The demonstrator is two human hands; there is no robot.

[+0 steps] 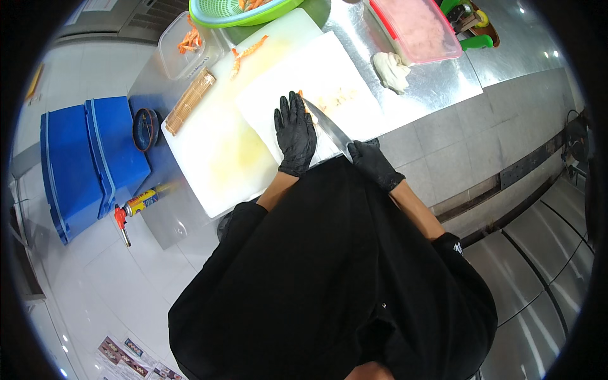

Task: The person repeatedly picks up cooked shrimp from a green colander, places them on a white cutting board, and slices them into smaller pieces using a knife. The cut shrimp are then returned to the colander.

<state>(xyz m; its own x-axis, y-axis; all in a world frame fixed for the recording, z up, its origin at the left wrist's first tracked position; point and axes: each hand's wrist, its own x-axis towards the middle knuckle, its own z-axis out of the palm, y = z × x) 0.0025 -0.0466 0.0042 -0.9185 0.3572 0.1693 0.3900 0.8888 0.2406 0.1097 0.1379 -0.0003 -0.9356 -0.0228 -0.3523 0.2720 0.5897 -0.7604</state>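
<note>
My right hand point(373, 161), in a black glove, grips the handle of a kitchen knife point(330, 129). The blade slants up and left across a white cutting board point(349, 64), its tip beside my left fingers. Flat on the board lies my left hand point(295, 135), also black-gloved, with fingers stretched out. An orange and white piece of shrimp point(308, 113) shows at the edge of those fingers, and the rest of it is hidden beneath them. To the right of the blade lie small pale shrimp pieces point(339, 97).
A larger cutting board point(223, 156) lies underneath, bearing shrimp point(249, 53) and a rolled bamboo mat point(191, 100). Around it are a clear tub point(166, 52), green basket point(209, 21), red-rimmed container point(418, 31), crumpled cloth point(392, 71), blue bins point(76, 156) and gas torch point(137, 203).
</note>
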